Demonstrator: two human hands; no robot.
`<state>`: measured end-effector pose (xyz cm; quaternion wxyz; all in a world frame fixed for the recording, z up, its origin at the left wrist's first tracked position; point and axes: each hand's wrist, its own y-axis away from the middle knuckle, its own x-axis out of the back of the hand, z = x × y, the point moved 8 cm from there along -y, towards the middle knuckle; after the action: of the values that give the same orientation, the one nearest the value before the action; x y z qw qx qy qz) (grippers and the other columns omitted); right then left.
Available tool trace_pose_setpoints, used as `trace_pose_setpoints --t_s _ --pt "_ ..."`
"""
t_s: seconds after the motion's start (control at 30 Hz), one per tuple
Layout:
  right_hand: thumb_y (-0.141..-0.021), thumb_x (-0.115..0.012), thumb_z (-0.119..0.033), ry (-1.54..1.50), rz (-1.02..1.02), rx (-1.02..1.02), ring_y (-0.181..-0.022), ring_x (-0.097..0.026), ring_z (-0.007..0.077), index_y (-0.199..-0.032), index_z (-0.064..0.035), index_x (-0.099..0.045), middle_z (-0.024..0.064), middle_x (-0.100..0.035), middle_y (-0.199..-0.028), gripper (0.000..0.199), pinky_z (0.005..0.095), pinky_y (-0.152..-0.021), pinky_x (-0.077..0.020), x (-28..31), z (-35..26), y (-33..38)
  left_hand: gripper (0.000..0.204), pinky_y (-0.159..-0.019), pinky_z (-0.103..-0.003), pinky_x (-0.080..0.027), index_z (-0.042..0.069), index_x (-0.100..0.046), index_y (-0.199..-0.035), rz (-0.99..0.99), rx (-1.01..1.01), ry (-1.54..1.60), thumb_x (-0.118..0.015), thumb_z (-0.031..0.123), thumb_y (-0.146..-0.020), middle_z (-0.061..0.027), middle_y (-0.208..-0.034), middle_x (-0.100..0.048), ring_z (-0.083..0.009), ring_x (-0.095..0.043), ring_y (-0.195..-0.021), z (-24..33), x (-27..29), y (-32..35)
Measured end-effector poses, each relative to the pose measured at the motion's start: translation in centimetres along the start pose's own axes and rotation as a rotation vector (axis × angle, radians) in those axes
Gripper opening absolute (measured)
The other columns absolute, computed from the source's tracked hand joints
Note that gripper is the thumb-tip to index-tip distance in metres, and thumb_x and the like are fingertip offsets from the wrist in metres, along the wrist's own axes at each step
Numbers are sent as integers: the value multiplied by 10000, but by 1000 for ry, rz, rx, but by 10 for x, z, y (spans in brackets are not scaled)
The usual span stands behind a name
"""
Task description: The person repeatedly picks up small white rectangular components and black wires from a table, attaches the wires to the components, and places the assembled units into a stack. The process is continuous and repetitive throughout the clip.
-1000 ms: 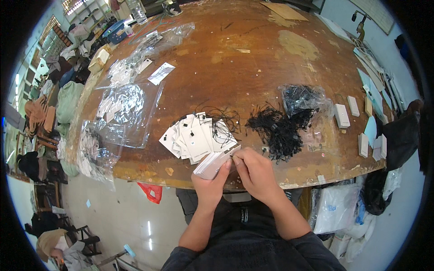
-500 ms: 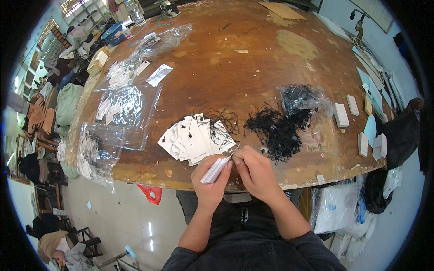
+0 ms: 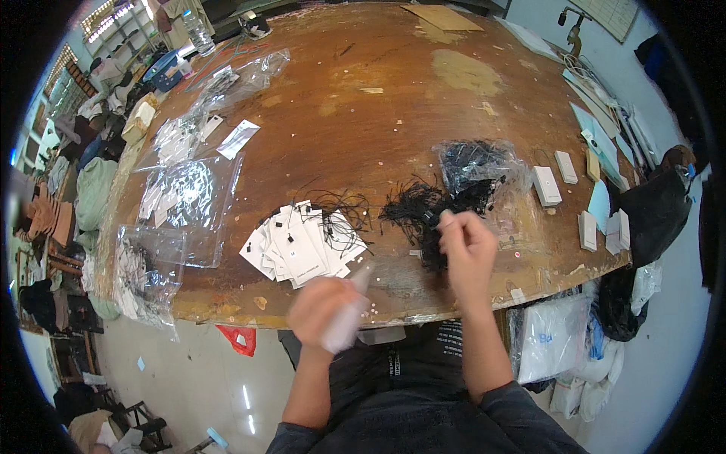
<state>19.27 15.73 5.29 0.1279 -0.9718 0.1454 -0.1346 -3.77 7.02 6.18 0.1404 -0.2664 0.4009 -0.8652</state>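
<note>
Near the front edge of the table, my left hand (image 3: 316, 312) is closed around a small stack of white hang tags (image 3: 347, 325), both smeared by motion. My right hand (image 3: 467, 246) is over the pile of black tag strings (image 3: 425, 213), its fingers curled together at the pile's near right side. Whatever sits between those fingertips is too small to make out. Left of the strings lies a fanned heap of white hang tags (image 3: 299, 248), with black strings (image 3: 342, 219) looped over its right side.
Behind the string pile lies a clear bag of black strings (image 3: 480, 168). Small white boxes (image 3: 546, 187) stand at the right. Clear plastic bags (image 3: 189, 198) with white tags cover the table's left side. A bottle (image 3: 198, 34) and a blue basket (image 3: 164, 72) are at the far left.
My right hand has left the stack of tags and moved right and forward to the black strings. My left hand, still holding the stack, has shifted left and down. The view has turned slightly.
</note>
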Motion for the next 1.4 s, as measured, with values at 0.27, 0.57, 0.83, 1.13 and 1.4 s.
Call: trace_pose_setpoints --t_s 0.27,0.57,0.83,1.13,1.4 --pt "-863 -682 -216 504 -77 147 -635 -578 275 -766 11 -620 122 -592 -710 255 374 -580 -443 3 3 -20 420 -830 -339 -503 -79 -573 -1130 707 815 107 -759 143 -826 -136 -1085 -626 -198 -621 -926 -91 59 11" --pt "-953 -576 -152 -41 61 141 -661 -566 148 -827 46 -632 76 -631 -770 241 288 -619 -446 34 -1 -19 210 -798 -336 -482 -27 -588 -1039 524 727 290 -658 70 -867 -103 -916 -636 -168 -608 -828 -68 49 26" --pt "-944 -580 -187 142 -503 176 -513 -517 252 -787 -8 -566 132 -528 -601 238 334 -510 -410 -29 -35 19 175 -822 -326 -491 -13 -641 -938 -209 399 452 -697 48 -783 -171 -1216 -556 -208 -634 -917 -22 -16 4" --pt "-950 -558 -168 -145 -602 16 -548 -470 254 -750 2 -514 142 -445 -623 266 328 -535 -393 -28 -39 23 191 -746 -261 -488 -25 -667 -951 -348 763 695 -711 2 -767 -98 -1033 -601 -150 -607 -930 -17 -62 29" --pt "-879 -633 -140 316 -573 300 -575 -572 328 -756 -15 -588 155 -547 -634 181 383 -510 -424 -25 -76 34 198 -931 -340 -446 24 -693 -924 -410 421 794 -746 34 -733 -213 -1360 -497 -260 -573 -1148 1 -58 8"
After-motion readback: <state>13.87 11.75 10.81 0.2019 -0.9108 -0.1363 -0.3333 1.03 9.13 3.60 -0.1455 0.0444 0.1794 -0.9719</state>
